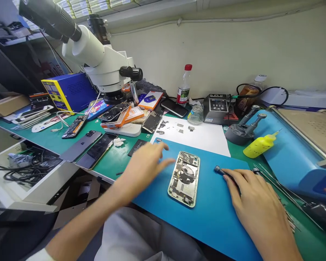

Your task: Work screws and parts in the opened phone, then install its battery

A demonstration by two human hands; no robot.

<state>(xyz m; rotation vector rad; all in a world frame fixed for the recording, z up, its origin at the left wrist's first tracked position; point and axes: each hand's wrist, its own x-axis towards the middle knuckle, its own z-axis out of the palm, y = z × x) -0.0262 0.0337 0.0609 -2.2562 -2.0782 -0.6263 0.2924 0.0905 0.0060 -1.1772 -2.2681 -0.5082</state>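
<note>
An opened phone (184, 179) with a pale frame lies on the blue mat (212, 214), its inner parts and round coil exposed. My left hand (145, 163) hovers to the left of the phone, thumb and fingers apart, with nothing visible between them. Beyond its fingertips a small dark part (159, 140) sits at the mat's far edge. At the mat's right side my right hand (256, 199) rests with its fingers closed around a slim dark screwdriver (218, 169). The knobbed end points at the phone; the rest is mostly hidden under the fingers.
Behind the mat, white paper (206, 139) carries several small phone parts. A glass jar (196, 115), soldering station (217, 108) and yellow bottle (260, 145) stand farther back and right. A microscope (103, 65) overhangs the left side. Tweezers (285, 194) lie beyond my right hand; a drawer (19, 177) is pulled out.
</note>
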